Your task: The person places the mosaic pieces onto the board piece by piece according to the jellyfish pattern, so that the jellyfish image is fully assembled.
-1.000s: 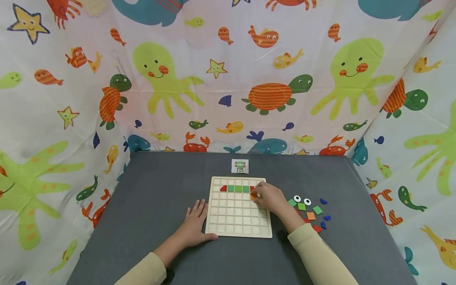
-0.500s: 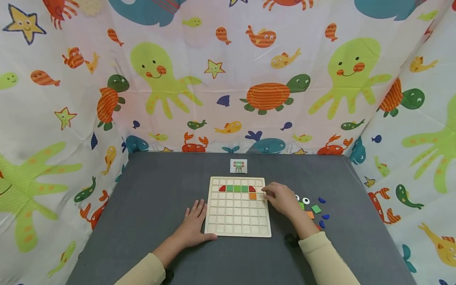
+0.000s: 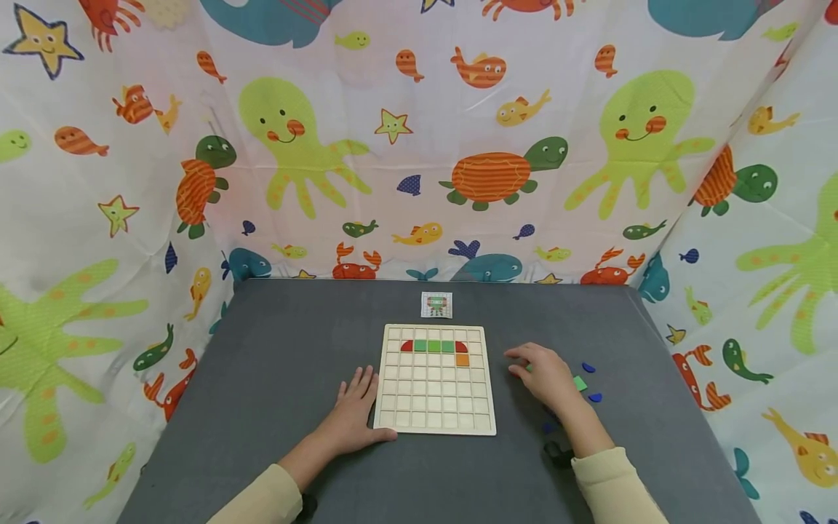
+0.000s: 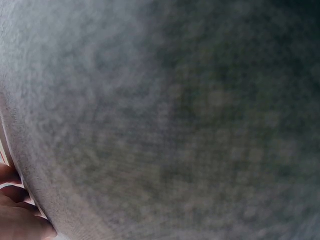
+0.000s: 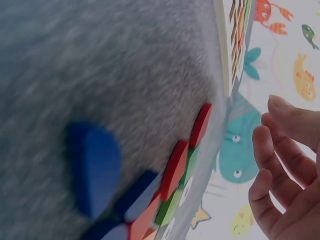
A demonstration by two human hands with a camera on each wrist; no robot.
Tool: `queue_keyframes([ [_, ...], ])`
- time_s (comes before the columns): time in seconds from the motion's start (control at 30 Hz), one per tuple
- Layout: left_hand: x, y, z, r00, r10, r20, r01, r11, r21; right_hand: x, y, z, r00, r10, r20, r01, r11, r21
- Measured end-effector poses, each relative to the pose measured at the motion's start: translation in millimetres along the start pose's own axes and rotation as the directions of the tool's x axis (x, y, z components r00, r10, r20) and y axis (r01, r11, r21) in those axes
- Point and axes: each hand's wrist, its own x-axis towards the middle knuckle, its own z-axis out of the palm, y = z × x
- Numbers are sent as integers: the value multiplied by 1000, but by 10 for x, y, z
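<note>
Lower centre of the head view, wooden grid board (image 3: 435, 400) is lying; red-green row (image 3: 434, 346) and orange square (image 3: 462, 359) sitting inside. Left hand (image 3: 356, 411) is resting spread at its edge. Right hand (image 3: 545, 372), loosely bent, pinching nothing visible, is hovering, hiding loose tiles (image 5: 175, 170): seemingly fetching, next needing one pinched. Picture card (image 3: 436, 305) lying beyond.

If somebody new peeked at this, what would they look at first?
Probably the bright sea-animal cloth behind the gray table. Next, maybe the wooden board on that table, with a red and green row of pieces near its far edge. Then the right hand, off to the board's right.
</note>
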Motion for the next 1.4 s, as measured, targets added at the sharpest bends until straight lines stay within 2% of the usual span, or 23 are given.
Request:
queue_keyframes([
  [0.23, 9, -1, 13, 1000, -4, 6, 4, 1000, 4, -129, 157, -65, 1000, 9, -25, -9, 1000, 13],
  [0.4, 12, -3, 8, 1000, -9, 8, 9, 1000, 4, -168, 252, -65, 999, 42, -11, -42, 999, 26],
  [0.57, 8, -17, 6, 1000, -12, 8, 12, 1000, 7, -104, 281, -1, 996, 79, 40, -77, 996, -53],
  [0.73, 9, -18, 7, 1000, -9, 13, 9, 1000, 11, -8, 258, 83, 994, 89, 71, -79, 988, -130],
  [0.93, -3, -7, -11, 1000, 1, 8, -1, 1000, -1, 83, 231, 137, 991, 82, 104, -66, 987, -148],
  [1.17, -1, -15, -5, 1000, -1, 18, 1, 1000, 12, 102, 220, 150, 991, -30, 131, 46, 991, -123],
  [1.4, 4, -7, -12, 1000, -10, 26, 10, 1000, 14, 85, 207, 133, 993, 27, 117, -10, 989, -146],
])
